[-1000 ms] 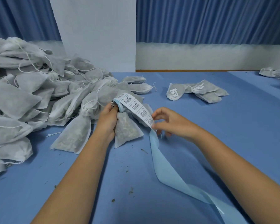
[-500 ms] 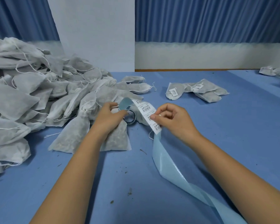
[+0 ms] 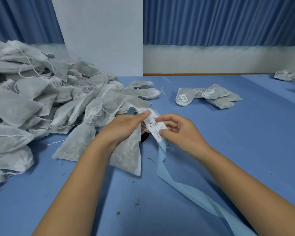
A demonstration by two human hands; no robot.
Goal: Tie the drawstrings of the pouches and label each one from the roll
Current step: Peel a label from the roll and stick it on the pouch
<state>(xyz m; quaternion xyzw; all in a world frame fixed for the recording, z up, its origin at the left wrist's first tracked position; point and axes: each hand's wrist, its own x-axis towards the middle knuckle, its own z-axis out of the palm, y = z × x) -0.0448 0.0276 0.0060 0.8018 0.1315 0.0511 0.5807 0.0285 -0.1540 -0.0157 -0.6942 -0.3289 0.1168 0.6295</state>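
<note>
A filled grey pouch (image 3: 126, 154) lies on the blue table under my left hand (image 3: 123, 128), which holds the label roll against the pouch's top, thumb stretched onto the strip. The roll itself is mostly hidden; a dark bit of its core (image 3: 144, 137) shows. My right hand (image 3: 179, 132) pinches the white barcode label strip (image 3: 154, 126) between thumb and fingers. Empty pale-blue backing tape (image 3: 186, 189) trails from the strip toward the lower right.
A big heap of unlabelled grey pouches (image 3: 32, 103) with loose drawstrings fills the left side. Several labelled pouches (image 3: 209, 96) lie at centre right, more pouches (image 3: 291, 76) at the far right edge. Small crumbs dot the blue table (image 3: 245, 142).
My left hand lowered the roll onto the pouch and its thumb now lies on the strip. My right hand slid closer along the labels, and the hands now nearly meet.
</note>
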